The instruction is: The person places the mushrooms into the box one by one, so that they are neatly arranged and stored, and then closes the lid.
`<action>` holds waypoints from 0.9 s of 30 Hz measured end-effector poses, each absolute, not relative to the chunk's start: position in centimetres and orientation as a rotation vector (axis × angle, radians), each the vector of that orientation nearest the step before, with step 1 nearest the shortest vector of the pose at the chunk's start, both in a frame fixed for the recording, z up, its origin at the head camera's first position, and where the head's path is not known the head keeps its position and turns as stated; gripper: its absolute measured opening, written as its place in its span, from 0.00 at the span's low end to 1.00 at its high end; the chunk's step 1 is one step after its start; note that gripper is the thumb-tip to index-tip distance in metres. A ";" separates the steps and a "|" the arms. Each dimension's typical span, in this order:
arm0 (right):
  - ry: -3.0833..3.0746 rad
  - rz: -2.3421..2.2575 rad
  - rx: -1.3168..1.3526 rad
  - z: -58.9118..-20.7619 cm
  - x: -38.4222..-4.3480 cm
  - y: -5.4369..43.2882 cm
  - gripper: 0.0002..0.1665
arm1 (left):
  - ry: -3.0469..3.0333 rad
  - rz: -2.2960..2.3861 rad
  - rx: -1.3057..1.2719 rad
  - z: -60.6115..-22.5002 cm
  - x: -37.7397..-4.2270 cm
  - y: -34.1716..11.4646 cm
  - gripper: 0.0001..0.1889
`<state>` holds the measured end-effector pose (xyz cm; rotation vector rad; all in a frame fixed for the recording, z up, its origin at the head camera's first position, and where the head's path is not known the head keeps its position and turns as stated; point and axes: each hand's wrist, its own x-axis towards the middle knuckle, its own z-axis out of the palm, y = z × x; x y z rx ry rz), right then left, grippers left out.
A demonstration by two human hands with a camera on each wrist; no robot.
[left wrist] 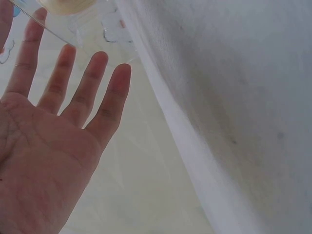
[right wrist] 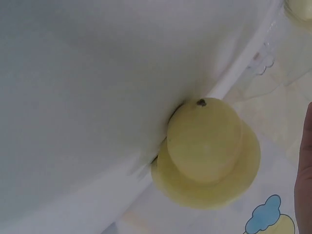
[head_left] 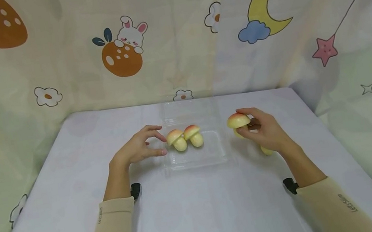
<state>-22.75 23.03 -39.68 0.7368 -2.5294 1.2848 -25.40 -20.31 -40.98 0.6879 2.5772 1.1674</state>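
Note:
My right hand [head_left: 264,130] pinches a toy mushroom [head_left: 238,120] with a yellow stem and reddish cap, held up right of the clear plastic box [head_left: 212,148]. Two similar mushrooms [head_left: 179,144] lie side by side in the left part of that box. Beside its left edge is my left hand [head_left: 140,145], thumb and fingers spread apart and holding nothing; whether the fingertips touch the plastic I cannot tell. Another mushroom [right wrist: 204,151] sits on the table under my right wrist, mostly hidden in the head view. Only an edge of the right hand shows in the right wrist view.
The clear lid [head_left: 189,111] stands open behind the box. A white cloth covers the table [head_left: 186,212]. Cartoon-printed curtains [head_left: 175,45] hang close behind the table and along its sides.

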 end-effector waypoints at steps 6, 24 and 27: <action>-2.527 1.393 0.752 -39.9 -23.4 21.3 0.35 | 2.587 1.158 0.693 -41.2 -25.3 -20.4 0.20; -2.639 1.470 0.773 -37.0 -22.6 16.2 0.31 | 2.592 1.152 0.695 -41.2 -25.3 -20.5 0.22; -2.653 1.460 0.767 -38.2 -23.6 16.4 0.32 | 2.598 1.150 0.690 -41.3 -25.3 -20.5 0.20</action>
